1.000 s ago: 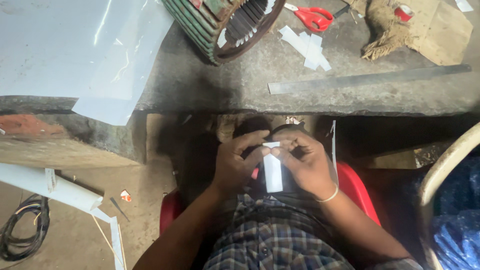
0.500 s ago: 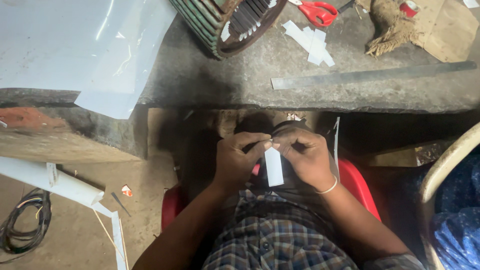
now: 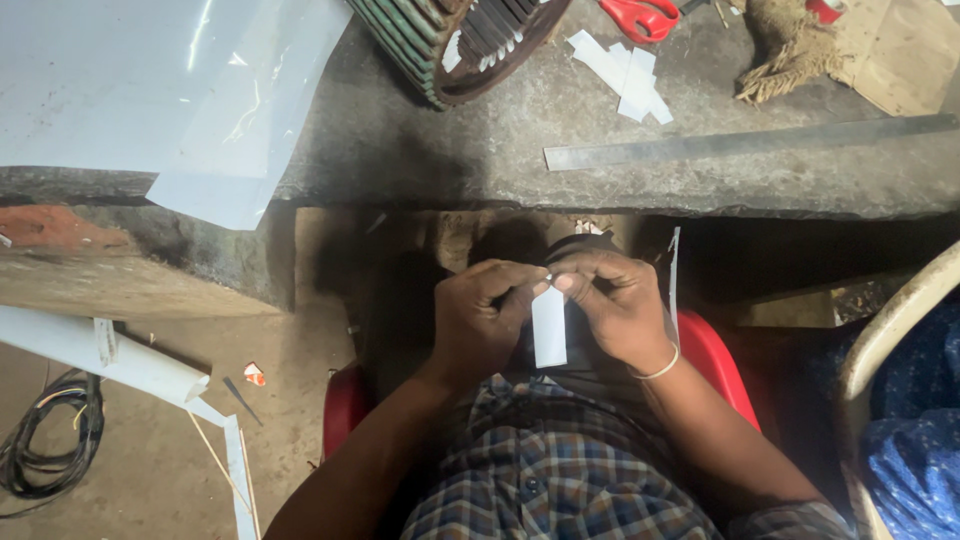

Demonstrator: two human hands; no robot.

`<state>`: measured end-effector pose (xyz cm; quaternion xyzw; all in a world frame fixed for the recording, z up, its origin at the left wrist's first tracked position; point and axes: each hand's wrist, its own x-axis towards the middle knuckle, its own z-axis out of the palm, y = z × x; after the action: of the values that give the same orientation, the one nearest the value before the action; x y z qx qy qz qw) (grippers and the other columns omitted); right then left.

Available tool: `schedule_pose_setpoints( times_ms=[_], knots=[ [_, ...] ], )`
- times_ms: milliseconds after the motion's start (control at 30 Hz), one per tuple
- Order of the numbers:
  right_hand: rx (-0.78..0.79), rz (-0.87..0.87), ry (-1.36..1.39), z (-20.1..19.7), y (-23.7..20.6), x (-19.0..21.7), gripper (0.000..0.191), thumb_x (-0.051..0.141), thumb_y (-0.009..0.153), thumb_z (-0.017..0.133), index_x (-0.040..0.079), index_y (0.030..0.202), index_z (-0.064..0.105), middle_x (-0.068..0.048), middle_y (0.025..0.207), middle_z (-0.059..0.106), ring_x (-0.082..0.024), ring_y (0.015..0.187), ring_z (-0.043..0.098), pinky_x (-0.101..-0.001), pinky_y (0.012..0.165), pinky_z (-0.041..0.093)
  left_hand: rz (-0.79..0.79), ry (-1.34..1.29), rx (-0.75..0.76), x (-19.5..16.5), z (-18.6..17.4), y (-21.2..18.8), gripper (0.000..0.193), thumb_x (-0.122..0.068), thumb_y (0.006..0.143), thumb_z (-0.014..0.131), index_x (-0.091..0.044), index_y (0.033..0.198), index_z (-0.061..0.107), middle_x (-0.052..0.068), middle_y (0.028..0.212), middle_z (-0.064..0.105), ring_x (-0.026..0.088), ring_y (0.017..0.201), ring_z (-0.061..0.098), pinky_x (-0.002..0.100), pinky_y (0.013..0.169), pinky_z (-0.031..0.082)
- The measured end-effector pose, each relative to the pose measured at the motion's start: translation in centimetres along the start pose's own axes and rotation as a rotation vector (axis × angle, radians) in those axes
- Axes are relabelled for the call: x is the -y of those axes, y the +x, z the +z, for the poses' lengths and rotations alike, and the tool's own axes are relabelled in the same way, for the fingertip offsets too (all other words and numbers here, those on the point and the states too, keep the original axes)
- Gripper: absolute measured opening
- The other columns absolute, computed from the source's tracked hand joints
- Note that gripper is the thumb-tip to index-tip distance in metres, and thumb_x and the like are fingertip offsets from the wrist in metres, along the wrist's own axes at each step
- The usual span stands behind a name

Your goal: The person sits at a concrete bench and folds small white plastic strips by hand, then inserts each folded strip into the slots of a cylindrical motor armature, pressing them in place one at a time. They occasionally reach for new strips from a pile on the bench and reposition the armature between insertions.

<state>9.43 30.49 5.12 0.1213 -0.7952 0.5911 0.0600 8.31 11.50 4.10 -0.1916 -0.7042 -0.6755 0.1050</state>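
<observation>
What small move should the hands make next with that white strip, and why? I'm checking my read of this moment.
Probably press the fold at the strip's top end. Both the left hand and right hand pinch the upper end of the white strip with their fingertips close together, while the rest hangs free over the lap. That suggests the work is at that top edge.

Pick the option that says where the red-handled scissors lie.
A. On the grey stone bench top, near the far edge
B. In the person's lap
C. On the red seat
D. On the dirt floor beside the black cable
A: the red-handled scissors lie on the grey stone bench top near the far edge, beyond the small white paper strip pinched by both hands.
</observation>
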Motion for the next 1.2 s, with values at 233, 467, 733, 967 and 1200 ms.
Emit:
schedule_pose_setpoints(
  times_ms=[233,467,733,967,1200],
  knots=[
    [-0.021,-0.055,-0.001,0.6,-0.2,0.2,0.01,0.009,0.099,0.069,0.0,0.096,0.072,-0.004,0.089,0.075,-0.008,0.079,0.064,-0.0227,0.074,0.051,-0.159,-0.02,0.024,0.3,0.2,0.0,0.012,-0.013,0.09,0.074,-0.005,0.097,0.079,0.009,0.083,0.078,0.016,0.068,0.074,0.026,0.06,0.058],
    [-0.092,-0.141,-0.079,1.0,-0.5,-0.2,0.011,0.01,0.101,0.069,0.0,0.097,0.067,-0.005,0.091,0.069,-0.011,0.084,0.063,-0.0254,0.079,0.051,-0.133,-0.103,0.028,0.9,0.0,0.3,0.014,-0.016,0.087,0.078,-0.006,0.096,0.078,0.007,0.089,0.078,0.013,0.08,0.075,0.027,0.071,0.059],
    [0.004,-0.097,0.013,0.9,-0.8,-0.8,0.009,0.01,0.103,0.064,0.001,0.1,0.065,-0.006,0.099,0.067,-0.013,0.093,0.063,-0.0267,0.087,0.05,-0.187,-0.277,0.133,2.9,-0.5,0.3,0.013,-0.014,0.09,0.076,-0.004,0.099,0.075,0.005,0.091,0.075,0.012,0.085,0.071,0.027,0.077,0.056],
    [0.076,0.063,0.226,0.5,-0.8,-2.5,0.013,0.012,0.104,0.06,0.0,0.102,0.065,-0.005,0.104,0.067,-0.013,0.1,0.06,-0.0274,0.092,0.048,-0.333,-0.401,0.284,3.6,-0.6,0.3,0.011,-0.01,0.089,0.075,-0.003,0.097,0.072,0.003,0.089,0.071,0.009,0.081,0.065,0.027,0.073,0.053],
    [0.072,0.114,0.403,0.4,-1.0,-3.8,0.009,0.009,0.101,0.065,0.0,0.099,0.066,-0.006,0.102,0.067,-0.015,0.099,0.061,-0.0287,0.093,0.048,-0.21,-0.268,0.264,3.2,-0.8,0.3,0.008,-0.008,0.089,0.074,-0.003,0.095,0.072,0.003,0.092,0.068,0.011,0.085,0.064,0.028,0.077,0.052]
  ],
)
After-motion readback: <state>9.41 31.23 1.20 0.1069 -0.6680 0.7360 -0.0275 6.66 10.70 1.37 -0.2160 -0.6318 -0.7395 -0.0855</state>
